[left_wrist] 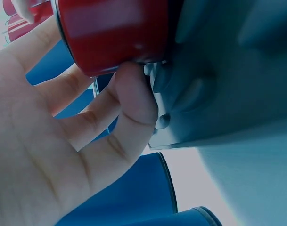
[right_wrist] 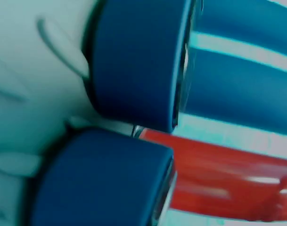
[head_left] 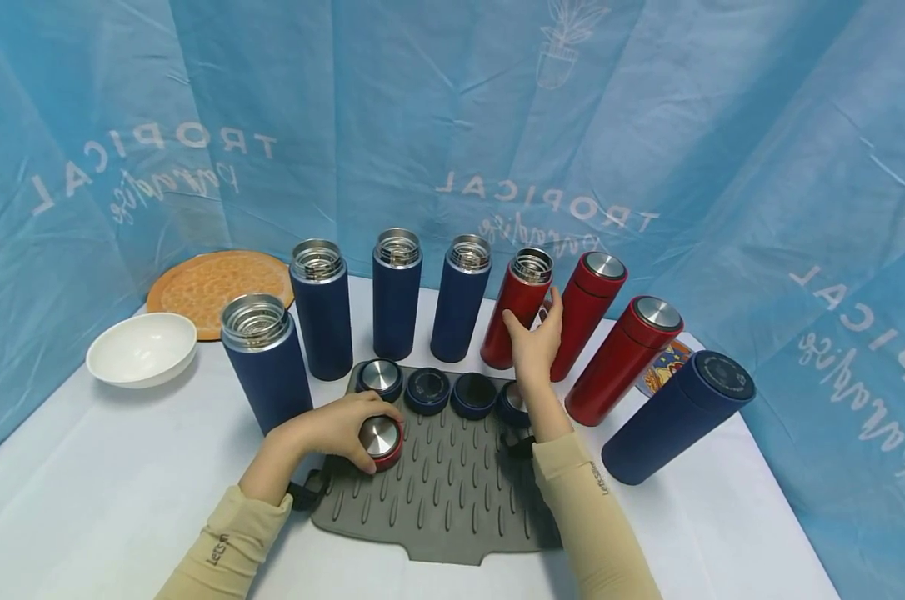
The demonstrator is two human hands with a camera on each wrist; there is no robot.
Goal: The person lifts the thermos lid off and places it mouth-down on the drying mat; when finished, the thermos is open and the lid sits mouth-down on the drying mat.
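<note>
My left hand (head_left: 342, 427) curls its fingers and thumb around a red bottle lid (head_left: 383, 454) with a silver top, low over the left side of a grey ridged mat (head_left: 452, 500). In the left wrist view, the fingertips press the side of this red lid (left_wrist: 115, 37). My right hand (head_left: 537, 343) reaches forward and holds an uncapped red thermos bottle (head_left: 514, 312), thumb on its left side and fingers on its right. In the right wrist view, the red bottle (right_wrist: 218, 172) lies beyond two navy lids (right_wrist: 138, 61).
Several navy lids (head_left: 427, 392) line the mat's back edge. Uncapped navy bottles (head_left: 396, 312) stand behind and left. To the right are two capped red bottles (head_left: 613, 371) and a capped navy one (head_left: 662, 429). A white bowl (head_left: 141, 354), a round board (head_left: 220, 283) and a patterned plate (head_left: 666, 362) sit farther out.
</note>
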